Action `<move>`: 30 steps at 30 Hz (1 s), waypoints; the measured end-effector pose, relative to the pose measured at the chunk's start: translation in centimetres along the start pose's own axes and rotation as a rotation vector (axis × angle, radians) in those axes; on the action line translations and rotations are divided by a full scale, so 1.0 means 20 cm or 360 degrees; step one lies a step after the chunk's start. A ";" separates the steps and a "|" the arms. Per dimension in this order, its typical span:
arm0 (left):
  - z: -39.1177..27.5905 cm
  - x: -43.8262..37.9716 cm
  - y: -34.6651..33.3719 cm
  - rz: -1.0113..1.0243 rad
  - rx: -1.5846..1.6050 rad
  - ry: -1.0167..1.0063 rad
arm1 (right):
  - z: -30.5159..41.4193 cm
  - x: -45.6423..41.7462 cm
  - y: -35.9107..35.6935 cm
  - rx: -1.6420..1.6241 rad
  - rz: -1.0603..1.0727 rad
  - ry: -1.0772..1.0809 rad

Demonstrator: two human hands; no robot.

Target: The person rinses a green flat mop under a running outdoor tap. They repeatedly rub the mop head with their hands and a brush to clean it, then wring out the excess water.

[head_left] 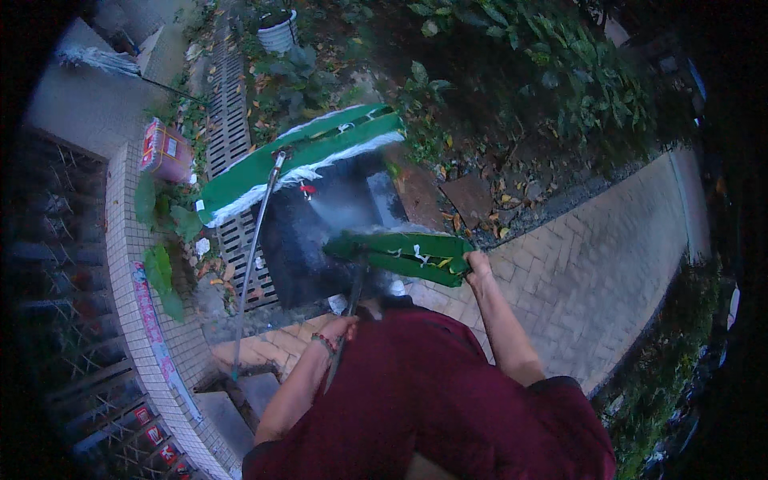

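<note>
My right hand [477, 265] grips the near right end of a green flat dust mop head [390, 255] with white ties along its back. My left hand [339, 329] is closed around this mop's pole [355, 288], close to my body. The mop head is over the near part of a dark, wet basin [294, 270]. Water sprays from a red-handled tap [307, 191] towards it. Beyond lies a second, longer green mop head [300, 162] with white fringe; its metal pole [257, 240] slants down towards the left.
A slotted drain cover [228, 120] runs along the left. Beside it stand a pink-red plastic container [168, 151] and a low tiled wall [123, 240]. A white pot [278, 33] and plants are farther off. Brick paving [576, 258] extends right; steps [225, 414] lie lower left.
</note>
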State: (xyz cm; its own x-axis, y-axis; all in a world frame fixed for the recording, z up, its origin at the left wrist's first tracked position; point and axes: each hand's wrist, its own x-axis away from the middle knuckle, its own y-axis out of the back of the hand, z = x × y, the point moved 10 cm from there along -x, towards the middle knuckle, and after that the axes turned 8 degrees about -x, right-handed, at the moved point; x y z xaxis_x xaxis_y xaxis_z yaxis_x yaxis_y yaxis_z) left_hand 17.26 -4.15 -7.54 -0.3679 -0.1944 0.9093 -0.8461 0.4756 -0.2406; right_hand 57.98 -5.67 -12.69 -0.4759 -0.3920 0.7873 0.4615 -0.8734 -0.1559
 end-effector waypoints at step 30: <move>-0.18 0.06 0.54 0.0049 0.0505 -0.0117 | -0.18 1.07 -1.97 0.1686 0.1071 0.1632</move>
State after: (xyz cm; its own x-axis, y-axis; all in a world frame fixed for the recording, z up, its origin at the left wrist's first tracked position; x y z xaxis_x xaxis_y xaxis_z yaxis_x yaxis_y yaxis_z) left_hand 9.09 3.93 -7.82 -0.4123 -0.2509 0.8758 -0.9079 0.1934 -0.3720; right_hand 26.93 19.32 8.28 -0.0579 -0.9980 -0.0254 0.8570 -0.0627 0.5114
